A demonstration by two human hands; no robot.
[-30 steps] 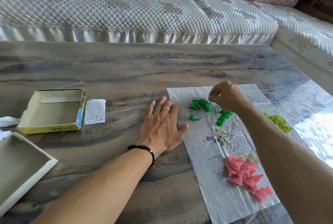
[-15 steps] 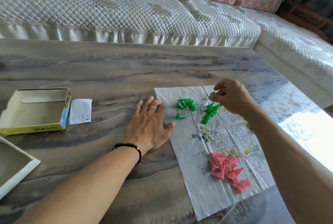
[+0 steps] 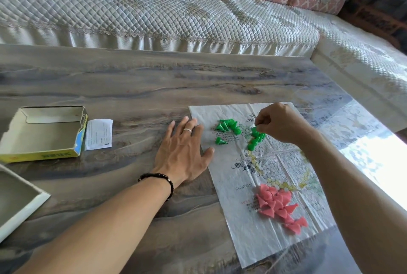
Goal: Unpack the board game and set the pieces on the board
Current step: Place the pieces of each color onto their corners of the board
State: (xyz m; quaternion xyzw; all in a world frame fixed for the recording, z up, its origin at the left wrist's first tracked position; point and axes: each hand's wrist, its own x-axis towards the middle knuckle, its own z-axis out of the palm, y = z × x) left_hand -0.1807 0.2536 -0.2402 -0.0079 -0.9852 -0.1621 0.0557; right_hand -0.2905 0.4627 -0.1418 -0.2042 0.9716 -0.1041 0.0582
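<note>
One light, stiff green cone (image 3: 254, 129) sits pinched by its narrow tip in the right hand (image 3: 280, 122) grip, loose pieces (image 3: 228, 125) lying just left.

The tabletop (image 3: 132, 79) is grey-brown with swirling wood-grain streaks. On it the board sheet (image 3: 242, 229) is white, printed with black circles and yellow lines. Bright green pieces (image 3: 228, 125) and coral-pink pieces (image 3: 276, 204) lie on it. The open box (image 3: 41, 154) has yellow sides; the sofa cover (image 3: 132, 9) is pale quilted diamonds.
</note>
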